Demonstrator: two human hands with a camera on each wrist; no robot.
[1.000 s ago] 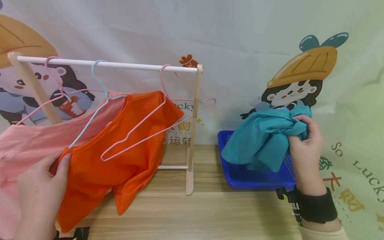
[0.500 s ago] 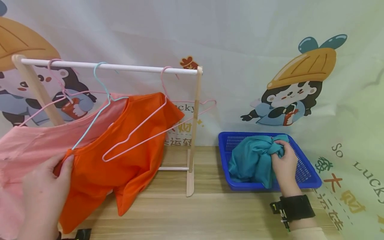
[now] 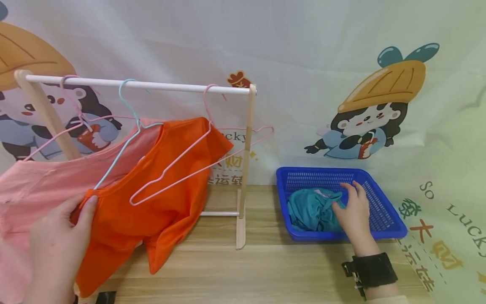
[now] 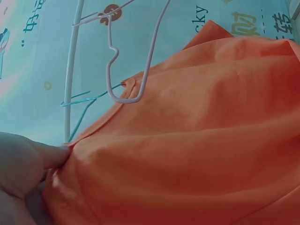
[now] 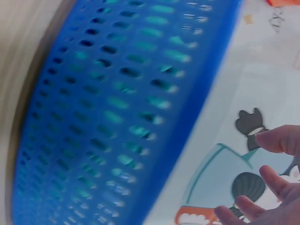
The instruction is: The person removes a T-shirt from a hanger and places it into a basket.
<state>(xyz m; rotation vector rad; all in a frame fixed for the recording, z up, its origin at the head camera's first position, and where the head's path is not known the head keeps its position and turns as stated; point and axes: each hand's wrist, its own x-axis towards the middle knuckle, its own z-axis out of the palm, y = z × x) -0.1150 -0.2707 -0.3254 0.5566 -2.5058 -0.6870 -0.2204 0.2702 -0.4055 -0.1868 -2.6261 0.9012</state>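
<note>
My left hand (image 3: 60, 236) pinches the neckline of an orange T-shirt (image 3: 144, 202) between thumb and fingers, at the lower end of a mint-green hanger (image 3: 121, 147). The hanger's other arm goes in under the shirt's neck. In the left wrist view, the thumb presses the orange cloth (image 4: 178, 140) at its collar edge. My right hand (image 3: 355, 211) is over a blue plastic basket (image 3: 392, 230), fingers spread with nothing between them. Beside its fingertips a crumpled teal garment (image 3: 313, 211) lies in the basket. The right wrist view has the spread fingers (image 5: 276, 180) above the rim.
A small rack with a white rail (image 3: 171, 86) and wooden posts (image 3: 247, 156) stands on the wood-grain table (image 3: 212, 270). From it hang a pink garment (image 3: 34, 190) on a pink hanger (image 3: 49, 141) and a bare pink hanger (image 3: 182, 181) in front of the orange shirt.
My right hand has lowered the teal garment into the basket and let go of it; its fingers have spread. My left hand still pinches the orange T-shirt in nearly the same place.
</note>
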